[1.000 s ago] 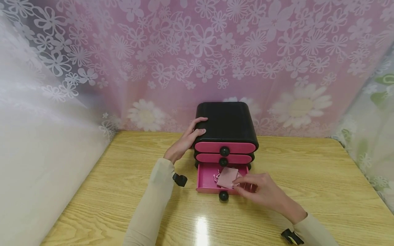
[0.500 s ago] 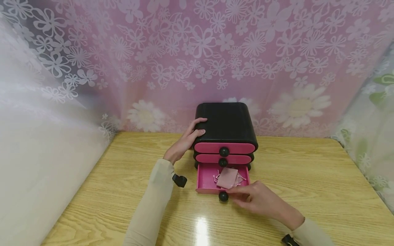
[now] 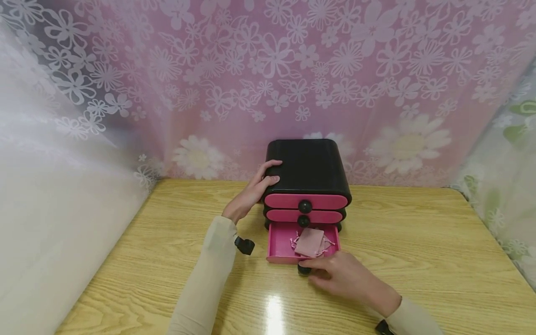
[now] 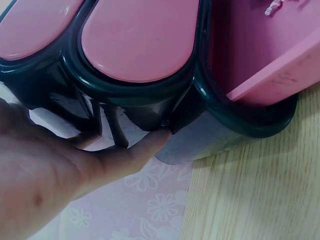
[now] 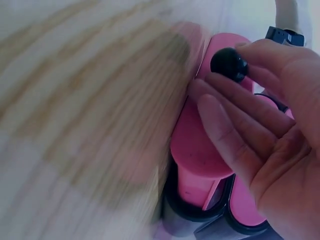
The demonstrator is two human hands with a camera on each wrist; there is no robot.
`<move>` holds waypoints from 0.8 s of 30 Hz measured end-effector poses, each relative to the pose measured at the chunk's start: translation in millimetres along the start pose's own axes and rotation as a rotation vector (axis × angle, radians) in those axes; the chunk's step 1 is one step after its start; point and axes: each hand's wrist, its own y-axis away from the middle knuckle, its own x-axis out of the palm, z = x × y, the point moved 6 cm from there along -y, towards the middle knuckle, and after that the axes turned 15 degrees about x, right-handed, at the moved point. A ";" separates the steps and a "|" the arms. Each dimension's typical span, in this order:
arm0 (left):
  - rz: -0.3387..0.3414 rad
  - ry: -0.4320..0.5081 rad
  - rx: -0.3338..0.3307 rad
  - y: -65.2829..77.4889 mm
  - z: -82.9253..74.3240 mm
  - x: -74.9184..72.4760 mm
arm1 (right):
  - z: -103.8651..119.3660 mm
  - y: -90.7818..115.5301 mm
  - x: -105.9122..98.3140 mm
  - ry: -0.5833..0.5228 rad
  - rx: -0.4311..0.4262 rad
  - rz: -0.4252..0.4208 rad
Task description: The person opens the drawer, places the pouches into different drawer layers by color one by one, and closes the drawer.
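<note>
A black mini drawer chest (image 3: 307,163) with pink drawer fronts stands on the wooden table, its bottom drawer (image 3: 282,242) pulled out. Inside that drawer lie dusty-pink drawstring pouches (image 3: 310,242), overlapping one another. My left hand (image 3: 251,188) rests against the chest's upper left side, two digits over the top edge. In the left wrist view, a digit of it presses the black side wall. My right hand (image 3: 347,279) is at the bottom drawer's round black knob (image 5: 228,64), one digit right at it. Its other fingers reach out long and apart across the pink drawer front (image 5: 200,135).
Two upper pink drawers (image 3: 284,201) are closed, each with a black knob. The wooden table (image 3: 167,260) extends to both sides and in front. Flower-patterned curtains (image 3: 234,83) hang behind and along the sides. Black wrist straps sit at both sleeves.
My right hand has left the pouches, passed over the drawer's front edge and moved left to the knob. The left hand, chest and open drawer keep their places.
</note>
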 end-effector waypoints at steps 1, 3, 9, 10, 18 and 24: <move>-0.001 0.001 0.001 -0.2 0.1 0.0 | 0.7 -0.5 0.1 0.012 0.003 -0.005; -0.002 0.001 0.000 -0.6 0.2 -0.1 | 1.2 -1.6 1.0 0.030 0.021 -0.010; 0.002 0.004 0.000 -0.6 0.2 0.1 | 1.3 -3.1 2.5 0.042 0.080 -0.035; 0.002 0.004 0.001 -0.5 0.2 0.1 | 1.6 -2.9 2.2 0.040 0.086 -0.041; -0.002 0.002 0.001 -0.8 1.0 0.2 | 4.6 -2.3 -2.2 0.032 0.096 -0.113; -0.002 -0.003 -0.003 -1.1 1.6 0.2 | 4.0 -2.5 -3.0 0.017 0.130 -0.137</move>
